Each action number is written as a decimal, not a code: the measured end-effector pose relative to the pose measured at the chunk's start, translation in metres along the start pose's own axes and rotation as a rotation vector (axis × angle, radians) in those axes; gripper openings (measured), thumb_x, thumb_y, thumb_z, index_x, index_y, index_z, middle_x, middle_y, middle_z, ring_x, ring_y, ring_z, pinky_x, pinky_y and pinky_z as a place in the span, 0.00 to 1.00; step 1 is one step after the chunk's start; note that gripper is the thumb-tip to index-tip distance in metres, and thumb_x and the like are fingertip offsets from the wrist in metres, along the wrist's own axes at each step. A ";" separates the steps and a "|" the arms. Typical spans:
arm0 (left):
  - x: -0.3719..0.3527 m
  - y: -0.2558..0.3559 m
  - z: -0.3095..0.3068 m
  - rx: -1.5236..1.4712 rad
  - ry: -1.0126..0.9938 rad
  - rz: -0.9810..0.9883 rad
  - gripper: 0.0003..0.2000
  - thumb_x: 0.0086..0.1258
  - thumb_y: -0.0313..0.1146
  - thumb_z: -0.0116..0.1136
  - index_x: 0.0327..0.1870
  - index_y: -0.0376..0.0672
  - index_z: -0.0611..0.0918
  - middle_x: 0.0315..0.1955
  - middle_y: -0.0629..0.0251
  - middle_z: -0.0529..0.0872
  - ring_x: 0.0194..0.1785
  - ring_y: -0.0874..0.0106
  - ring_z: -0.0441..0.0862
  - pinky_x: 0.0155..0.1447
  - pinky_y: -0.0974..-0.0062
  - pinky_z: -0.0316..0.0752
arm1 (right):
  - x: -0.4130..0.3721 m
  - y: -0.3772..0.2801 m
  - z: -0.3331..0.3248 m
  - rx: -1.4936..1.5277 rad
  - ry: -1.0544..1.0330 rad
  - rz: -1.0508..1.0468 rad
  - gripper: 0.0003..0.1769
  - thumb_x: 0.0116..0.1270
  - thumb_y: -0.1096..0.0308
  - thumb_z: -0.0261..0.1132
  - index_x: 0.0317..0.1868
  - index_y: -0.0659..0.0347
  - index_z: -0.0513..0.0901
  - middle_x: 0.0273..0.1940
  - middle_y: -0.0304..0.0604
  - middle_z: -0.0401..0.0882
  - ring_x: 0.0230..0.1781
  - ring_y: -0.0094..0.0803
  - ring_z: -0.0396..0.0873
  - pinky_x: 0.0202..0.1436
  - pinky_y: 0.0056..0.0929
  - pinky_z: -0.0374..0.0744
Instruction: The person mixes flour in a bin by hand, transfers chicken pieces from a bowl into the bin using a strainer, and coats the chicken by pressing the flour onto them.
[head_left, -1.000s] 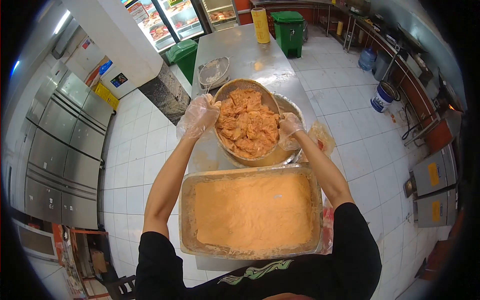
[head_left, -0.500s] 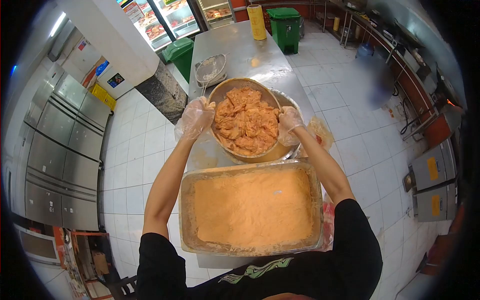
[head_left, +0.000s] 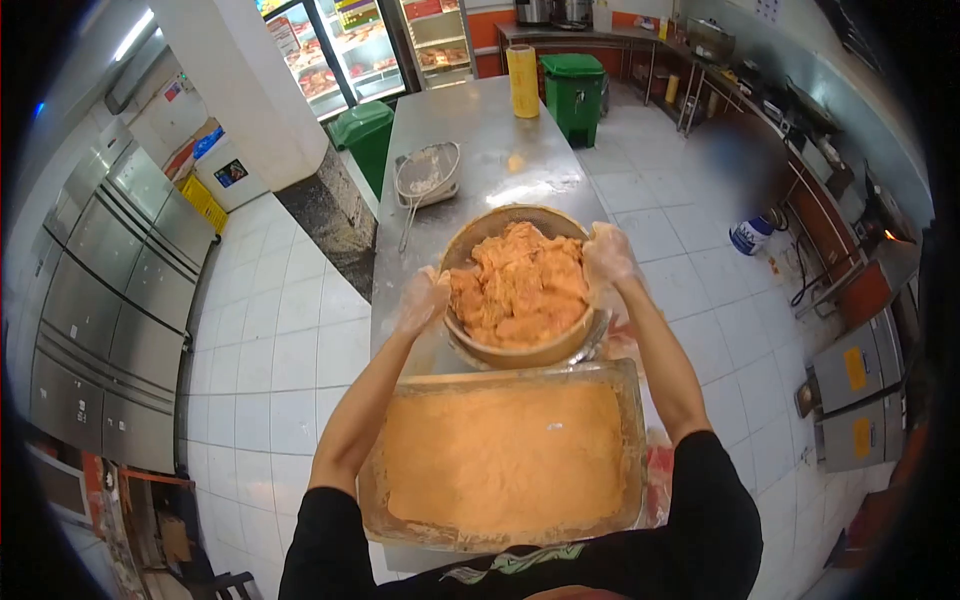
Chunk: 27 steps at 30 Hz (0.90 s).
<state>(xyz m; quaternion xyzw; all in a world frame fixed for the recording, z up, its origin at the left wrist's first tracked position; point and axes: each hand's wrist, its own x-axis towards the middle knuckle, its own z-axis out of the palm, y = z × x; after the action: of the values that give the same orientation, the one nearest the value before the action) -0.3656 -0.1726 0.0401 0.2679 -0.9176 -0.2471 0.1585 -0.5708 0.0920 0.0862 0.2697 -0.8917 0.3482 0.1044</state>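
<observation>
A round basket (head_left: 545,355) full of orange-coated raw meat (head_left: 520,280) is held between my two gloved hands. My left hand (head_left: 424,300) grips its left rim, and my right hand (head_left: 608,258) grips the upper right rim. Both wear clear plastic gloves. Under the basket, a metal bowl (head_left: 592,345) is mostly hidden. Nearer my body lies a large rectangular tray (head_left: 640,420) with a layer of orange powder (head_left: 505,450).
A wire sieve (head_left: 428,175) rests on the steel table (head_left: 450,115), with a yellow cylinder (head_left: 523,82) at the far end. Green bins (head_left: 573,100) stand beyond. A pillar (head_left: 245,90) rises on the left, and steel refrigerators (head_left: 120,300) line the left wall.
The basket of meat has turned and shifted slightly right in my hands, and my right hand is now higher on the rim than my left. The camera view has tilted up.
</observation>
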 end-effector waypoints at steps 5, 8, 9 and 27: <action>0.004 0.006 0.007 -0.087 0.052 -0.008 0.15 0.60 0.42 0.54 0.26 0.37 0.76 0.23 0.49 0.78 0.30 0.55 0.77 0.33 0.62 0.70 | -0.008 0.021 0.020 -0.020 -0.014 -0.031 0.05 0.45 0.71 0.58 0.23 0.65 0.74 0.27 0.58 0.75 0.33 0.55 0.75 0.36 0.45 0.72; 0.003 -0.004 0.009 -0.138 0.046 0.069 0.13 0.59 0.39 0.55 0.26 0.37 0.75 0.23 0.50 0.77 0.30 0.57 0.76 0.34 0.66 0.69 | -0.014 0.022 0.016 0.051 0.000 -0.051 0.06 0.46 0.72 0.57 0.26 0.66 0.75 0.28 0.59 0.75 0.34 0.56 0.74 0.37 0.45 0.72; 0.006 -0.012 0.010 -0.134 0.036 0.086 0.12 0.59 0.38 0.55 0.27 0.36 0.75 0.23 0.50 0.76 0.30 0.57 0.76 0.35 0.66 0.69 | -0.016 0.022 0.017 0.075 0.037 -0.074 0.06 0.46 0.72 0.57 0.25 0.65 0.75 0.28 0.58 0.75 0.34 0.55 0.74 0.37 0.45 0.72; -0.015 -0.016 0.013 -0.039 0.313 0.179 0.13 0.61 0.41 0.49 0.34 0.38 0.75 0.27 0.51 0.79 0.31 0.51 0.77 0.32 0.61 0.70 | -0.040 0.004 -0.003 0.075 0.136 -0.315 0.09 0.48 0.75 0.57 0.32 0.65 0.74 0.28 0.56 0.74 0.31 0.53 0.73 0.34 0.44 0.71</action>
<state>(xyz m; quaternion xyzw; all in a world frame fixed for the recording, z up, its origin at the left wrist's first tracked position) -0.3524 -0.1710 0.0182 0.2171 -0.8970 -0.2050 0.3259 -0.5398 0.1133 0.0714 0.3857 -0.8157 0.3779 0.2075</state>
